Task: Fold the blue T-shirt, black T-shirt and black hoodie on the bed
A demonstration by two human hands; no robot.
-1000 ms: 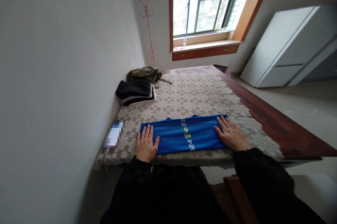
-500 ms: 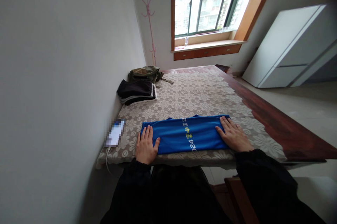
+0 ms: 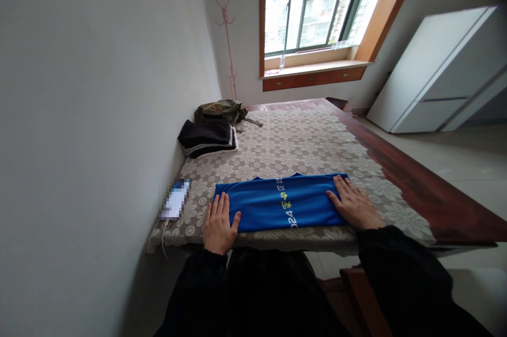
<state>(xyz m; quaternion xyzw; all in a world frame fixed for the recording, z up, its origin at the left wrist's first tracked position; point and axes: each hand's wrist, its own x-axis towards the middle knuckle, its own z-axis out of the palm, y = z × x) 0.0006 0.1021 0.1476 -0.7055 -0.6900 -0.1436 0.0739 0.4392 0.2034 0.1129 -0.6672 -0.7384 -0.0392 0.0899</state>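
Note:
A blue T-shirt (image 3: pixel 257 205), folded into a long flat strip with white and yellow print near its middle, lies along the near edge of the table. On its left end rests my left hand (image 3: pixel 221 226), flat, with the thumb apart from the fingers. My right hand (image 3: pixel 354 202) lies flat over the right end, fingers stretched out and pointing away from me. Both palms press on or beside the cloth without gripping it.
A floral lace tablecloth (image 3: pixel 301 141) covers much of the dark red wooden table (image 3: pixel 447 205). Folded dark clothes (image 3: pixel 206 136) and an olive backpack (image 3: pixel 219 111) sit at the back left by the wall. A phone (image 3: pixel 175 200) with a cable lies left. A wooden chair (image 3: pixel 358 289) stands below right.
My left hand has slid slightly down toward me on the shirt's end. The right hand stays at its end; the whole view has shifted a little.

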